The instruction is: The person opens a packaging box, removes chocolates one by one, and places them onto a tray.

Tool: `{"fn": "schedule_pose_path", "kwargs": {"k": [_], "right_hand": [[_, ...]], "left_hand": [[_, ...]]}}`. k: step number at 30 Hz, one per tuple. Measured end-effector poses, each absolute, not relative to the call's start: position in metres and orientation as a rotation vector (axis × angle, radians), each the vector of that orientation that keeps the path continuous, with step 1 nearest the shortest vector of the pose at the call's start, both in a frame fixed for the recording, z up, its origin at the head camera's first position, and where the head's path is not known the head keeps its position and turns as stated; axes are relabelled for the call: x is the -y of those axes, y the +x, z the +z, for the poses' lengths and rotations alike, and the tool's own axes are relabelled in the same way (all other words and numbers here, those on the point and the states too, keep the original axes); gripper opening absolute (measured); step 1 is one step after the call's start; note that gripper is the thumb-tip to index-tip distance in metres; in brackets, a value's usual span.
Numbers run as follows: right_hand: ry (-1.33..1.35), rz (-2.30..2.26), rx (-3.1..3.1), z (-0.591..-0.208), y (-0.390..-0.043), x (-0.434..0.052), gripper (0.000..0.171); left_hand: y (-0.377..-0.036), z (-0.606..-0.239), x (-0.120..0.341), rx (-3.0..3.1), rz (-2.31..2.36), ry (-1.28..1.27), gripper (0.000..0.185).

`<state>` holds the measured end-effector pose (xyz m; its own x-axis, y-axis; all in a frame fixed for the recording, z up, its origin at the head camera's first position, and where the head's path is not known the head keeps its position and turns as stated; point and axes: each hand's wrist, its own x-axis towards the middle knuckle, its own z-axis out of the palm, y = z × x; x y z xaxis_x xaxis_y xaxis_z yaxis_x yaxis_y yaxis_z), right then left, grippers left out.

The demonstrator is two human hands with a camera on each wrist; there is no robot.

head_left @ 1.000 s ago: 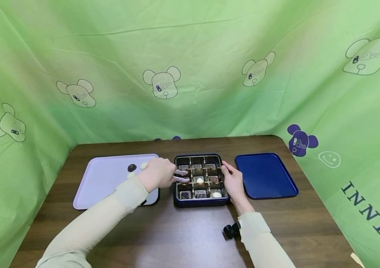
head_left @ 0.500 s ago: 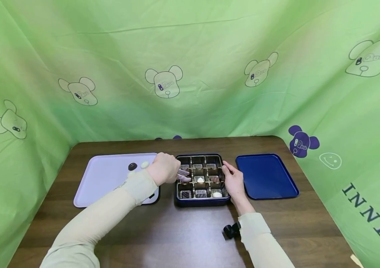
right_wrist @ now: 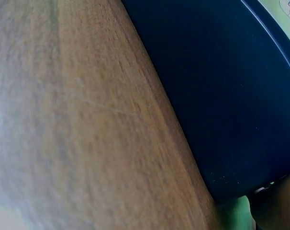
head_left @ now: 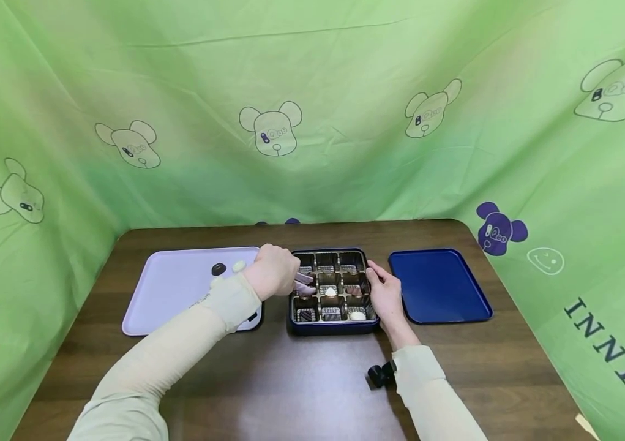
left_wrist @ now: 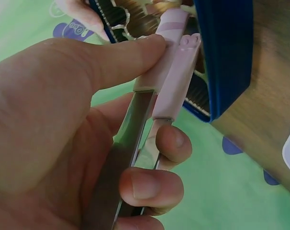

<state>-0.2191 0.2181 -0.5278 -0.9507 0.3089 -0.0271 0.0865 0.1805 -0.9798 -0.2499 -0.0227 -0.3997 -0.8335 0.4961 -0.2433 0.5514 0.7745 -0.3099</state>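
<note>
Pink-tipped tongs (left_wrist: 134, 124), held in the left hand (head_left: 275, 269), point into the mid-frame box (head_left: 334, 329). The right hand (head_left: 387, 298) grips its side.

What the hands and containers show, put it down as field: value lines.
left hand: grips pink-tipped tongs
tongs' tips: at the middle row's left compartment
right hand: holds the right side of the box
box: dark blue, nine compartments
nearest row: two dark pieces, one white piece
lilac tray: left of box
blue tray or lid: right of box
</note>
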Motion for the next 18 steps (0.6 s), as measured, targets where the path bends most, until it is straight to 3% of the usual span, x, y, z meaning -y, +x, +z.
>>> {"fn": "schedule_pose_path", "kwargs": {"k": [5,18], "right_hand": [[-0.384,1.857,2.275,-0.5273,-0.2195,-0.2181,0.041],[-0.395,1.884,2.272,-0.5276,-0.2195,-0.2169,0.041]], "left_hand": [[-0.2496,-0.3976,0.0223,-2.812,-0.57,0.818,0.026],[-0.2512,-0.3915,0.0134,-2.717,-0.604,0.742,0.022]]}}
